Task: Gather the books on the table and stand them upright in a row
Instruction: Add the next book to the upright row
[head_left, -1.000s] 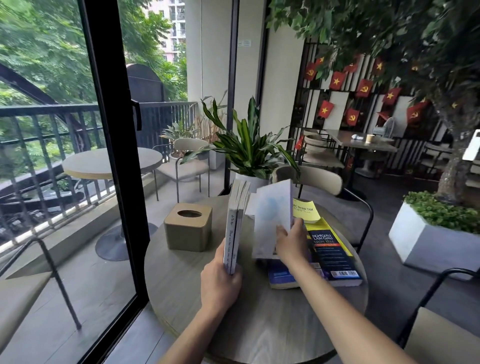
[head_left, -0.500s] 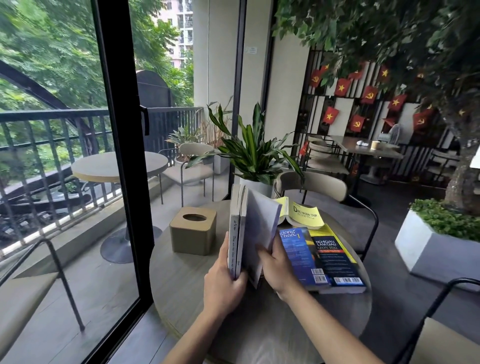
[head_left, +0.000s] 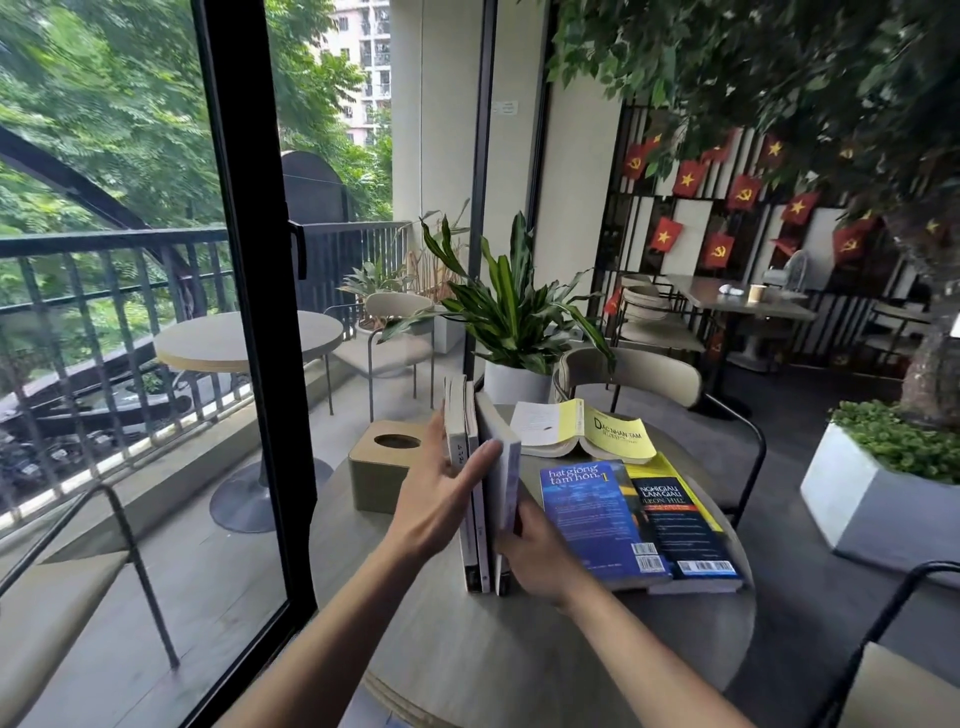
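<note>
Three books (head_left: 480, 499) stand upright on the round grey table (head_left: 467, 654), spines toward me. My left hand (head_left: 436, 504) is spread against them, thumb along the left cover and a finger across the spines. My right hand (head_left: 535, 551) presses the pale-covered third book (head_left: 511, 478) against the other two from the right. A blue book (head_left: 592, 519) and a black-and-yellow book (head_left: 680, 525) lie flat side by side to the right. Behind them, a yellow book (head_left: 592, 431) lies open, face down.
A tan tissue box (head_left: 382, 467) sits just left of the upright books. A chair (head_left: 639, 374) and a potted plant (head_left: 514, 322) stand beyond the table's far edge. A black glass door frame (head_left: 244, 312) runs close on the left. Another chair's arm (head_left: 883, 623) is at right.
My right hand lifted the pale book off the blue one and stood it against the two upright books. My left hand loosened from a grip to spread fingers.
</note>
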